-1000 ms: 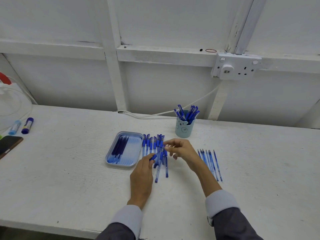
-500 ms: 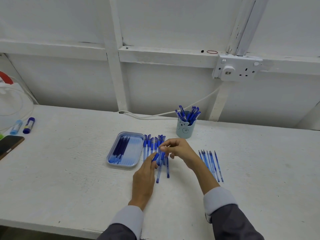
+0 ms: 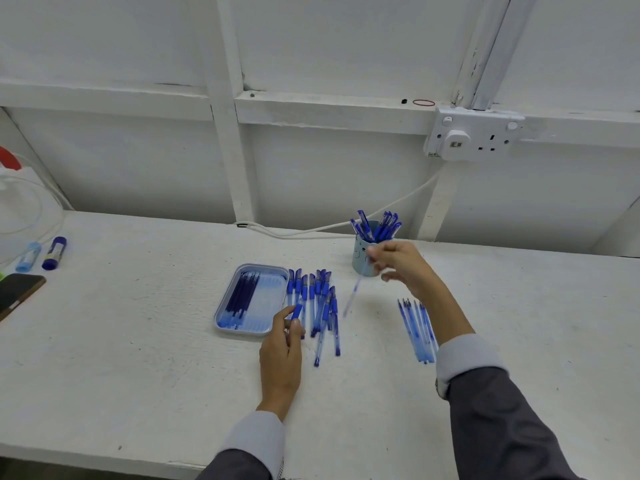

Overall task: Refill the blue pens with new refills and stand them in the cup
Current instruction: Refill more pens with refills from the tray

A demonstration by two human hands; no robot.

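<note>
My left hand [image 3: 282,344] grips a blue pen body [image 3: 296,312] beside the row of blue pens [image 3: 320,306] lying on the table. My right hand [image 3: 398,263] is raised in front of the pale blue cup [image 3: 360,252] and pinches a thin refill [image 3: 353,296] that hangs down, blurred. The cup stands at the back with several blue pens [image 3: 377,226] in it. A blue tray [image 3: 273,289] left of the pen row holds dark blue refills [image 3: 242,296]. Several loose refills [image 3: 417,329] lie to the right, under my right forearm.
A white cable [image 3: 311,230] runs along the back of the table to a wall socket [image 3: 474,136]. At the far left lie a phone [image 3: 17,292], two glue sticks [image 3: 53,252] and a white container with tubing [image 3: 20,209].
My right hand has pulled the refill out of the pen and lifted it up and to the right, toward the cup. My left hand stays low, keeping the pen body.
</note>
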